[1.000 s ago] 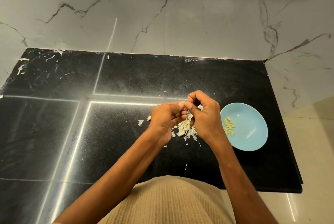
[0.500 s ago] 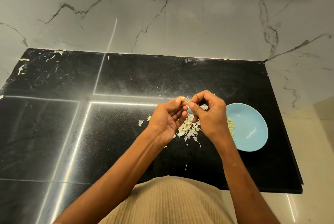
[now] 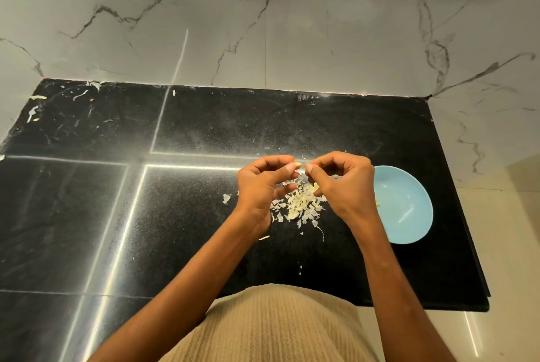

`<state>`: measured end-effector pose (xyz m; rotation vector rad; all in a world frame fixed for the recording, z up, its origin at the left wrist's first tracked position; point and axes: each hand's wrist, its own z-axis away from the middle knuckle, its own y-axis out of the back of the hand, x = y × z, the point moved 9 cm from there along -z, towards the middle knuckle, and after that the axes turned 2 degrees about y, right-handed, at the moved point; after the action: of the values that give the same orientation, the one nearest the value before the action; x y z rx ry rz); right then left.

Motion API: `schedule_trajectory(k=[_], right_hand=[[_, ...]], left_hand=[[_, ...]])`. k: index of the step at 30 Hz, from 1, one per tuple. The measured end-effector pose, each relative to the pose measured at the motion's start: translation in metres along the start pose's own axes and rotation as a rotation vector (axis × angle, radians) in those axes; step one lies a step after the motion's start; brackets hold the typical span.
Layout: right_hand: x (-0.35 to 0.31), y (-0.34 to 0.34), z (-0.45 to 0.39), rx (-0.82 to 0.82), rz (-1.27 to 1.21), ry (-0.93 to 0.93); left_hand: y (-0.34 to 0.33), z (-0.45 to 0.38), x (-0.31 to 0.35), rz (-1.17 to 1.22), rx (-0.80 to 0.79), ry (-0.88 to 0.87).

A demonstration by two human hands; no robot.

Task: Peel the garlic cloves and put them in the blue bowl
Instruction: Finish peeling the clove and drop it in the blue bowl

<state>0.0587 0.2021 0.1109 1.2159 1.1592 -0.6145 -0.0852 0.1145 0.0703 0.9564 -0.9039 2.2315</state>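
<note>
My left hand [image 3: 260, 186] pinches a small pale garlic clove [image 3: 297, 164] between thumb and fingertips, held above the black counter. My right hand [image 3: 344, 183] is close beside it, thumb and forefinger pinched at the clove's right end, where a thin bit of skin shows. Under both hands lies a heap of garlic skins [image 3: 301, 203]. The blue bowl [image 3: 409, 206] stands just right of my right hand; a peeled clove [image 3: 377, 203] peeks out by my wrist, and the rest of the bowl's contents are hidden.
The black stone counter [image 3: 175, 215] ends at a marble wall behind and drops off at the right and front edges. Loose skin scraps [image 3: 226, 198] lie left of the heap, and more flecks sit at the far left corner [image 3: 36, 97].
Both hands have risen slightly and drawn a little apart. The clove stays in the left fingertips while the right fingers pull at its end. My right hand now covers more of the bowl's cloves.
</note>
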Motion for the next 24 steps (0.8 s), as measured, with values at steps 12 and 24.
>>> schedule_trajectory(k=[12,24], right_hand=[[-0.002,0.001,0.002,-0.043,0.042,-0.038],[-0.003,0.008,0.008,-0.055,0.011,0.008]], left_hand=[[0.0,0.004,0.018,-0.214,0.009,-0.258],[-0.01,-0.002,0.003,-0.284,0.022,-0.23]])
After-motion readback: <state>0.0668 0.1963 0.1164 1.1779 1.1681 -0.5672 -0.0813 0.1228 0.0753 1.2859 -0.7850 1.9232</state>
